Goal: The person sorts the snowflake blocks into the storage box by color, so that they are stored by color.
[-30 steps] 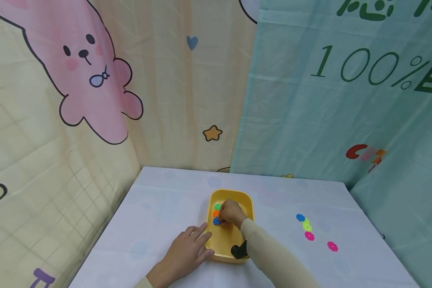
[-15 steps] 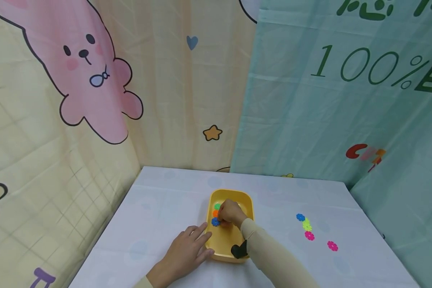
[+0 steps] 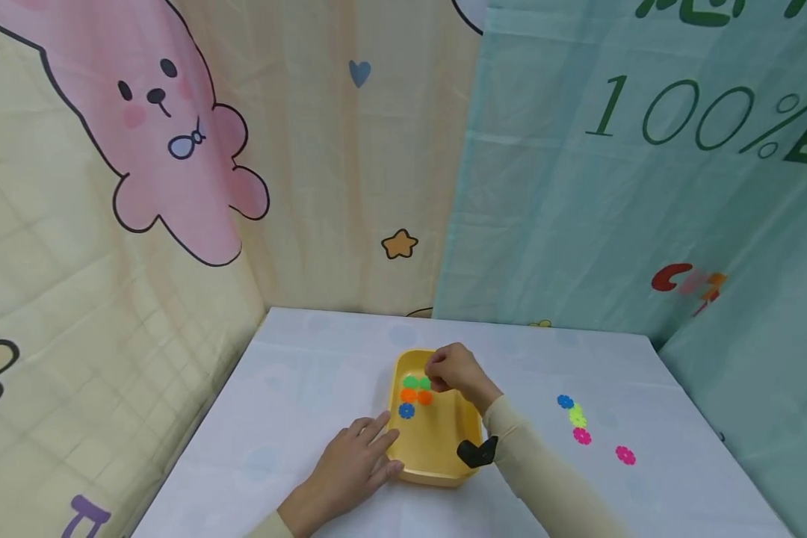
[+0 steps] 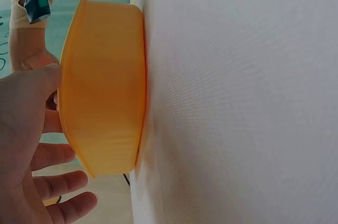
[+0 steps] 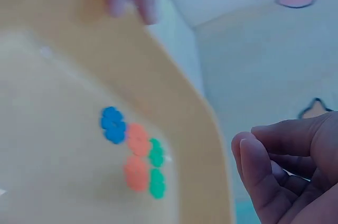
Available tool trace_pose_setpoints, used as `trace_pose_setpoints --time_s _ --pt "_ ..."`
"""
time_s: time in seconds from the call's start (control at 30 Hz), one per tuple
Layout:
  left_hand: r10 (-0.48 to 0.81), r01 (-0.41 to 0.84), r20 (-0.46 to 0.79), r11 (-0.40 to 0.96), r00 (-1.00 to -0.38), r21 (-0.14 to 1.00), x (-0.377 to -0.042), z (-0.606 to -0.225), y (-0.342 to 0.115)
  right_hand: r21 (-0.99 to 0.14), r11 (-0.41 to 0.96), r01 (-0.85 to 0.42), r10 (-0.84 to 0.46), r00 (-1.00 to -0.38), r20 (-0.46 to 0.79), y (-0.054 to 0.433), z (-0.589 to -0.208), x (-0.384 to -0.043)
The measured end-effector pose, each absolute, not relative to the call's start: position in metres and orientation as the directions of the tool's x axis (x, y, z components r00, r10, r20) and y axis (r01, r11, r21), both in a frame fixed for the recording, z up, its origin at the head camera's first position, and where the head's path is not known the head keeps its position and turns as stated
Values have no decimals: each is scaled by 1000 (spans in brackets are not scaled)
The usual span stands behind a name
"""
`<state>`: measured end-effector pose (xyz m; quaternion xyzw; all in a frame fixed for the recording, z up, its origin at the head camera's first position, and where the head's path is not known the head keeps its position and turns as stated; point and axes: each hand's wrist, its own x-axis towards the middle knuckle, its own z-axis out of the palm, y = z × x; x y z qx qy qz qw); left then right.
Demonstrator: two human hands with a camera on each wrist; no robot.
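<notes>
A yellow tray (image 3: 437, 452) stands on the table with small flower-shaped pieces inside. Two green flower pieces (image 3: 410, 382) lie at its far end, two orange flower pieces (image 3: 425, 398) below them, and one blue flower piece (image 3: 406, 411) under the left orange one. My right hand (image 3: 462, 373) hovers over the tray's far right rim. In the right wrist view its thumb and index fingertips (image 5: 248, 142) come together with no piece visible between them. My left hand (image 3: 350, 467) rests at the tray's left rim, fingers extended; its thumb lies at the rim in the left wrist view.
Right of the tray, a blue flower piece (image 3: 566, 402), a yellow-green one (image 3: 577, 415) and a pink one (image 3: 581, 436) lie in a slanting row. Another pink piece (image 3: 625, 455) is farther right. Printed curtains (image 3: 336, 187) enclose the table (image 3: 296, 373) behind and at the sides.
My right hand has risen from inside the tray toward its far right rim, uncovering the second green and orange pieces. The blue piece moved slightly left earlier. My left hand stays at the rim.
</notes>
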<state>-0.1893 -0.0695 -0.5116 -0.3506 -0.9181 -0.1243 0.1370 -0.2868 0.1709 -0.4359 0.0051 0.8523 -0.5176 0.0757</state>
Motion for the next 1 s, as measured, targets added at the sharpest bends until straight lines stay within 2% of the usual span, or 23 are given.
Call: trace_pose_setpoints --time_s 0.17,0.43,0.67,1.0 --pt "608 675 342 728 -717 120 -190 -511 -66 -895 423 143 37 -989 -141 207 -404 -282" --pt "607 659 288 740 -741 136 -188 -507 -65 -859 488 153 140 -985 -96 279 -383 -260" --pt "601 663 323 738 -731 126 -187 -508 -66 -827 512 232 234 -964 -126 344 -392 -249" --pt "598 653 295 744 -745 143 -187 -507 -65 -789 458 409 401 -887 -227 407 -428 -242"
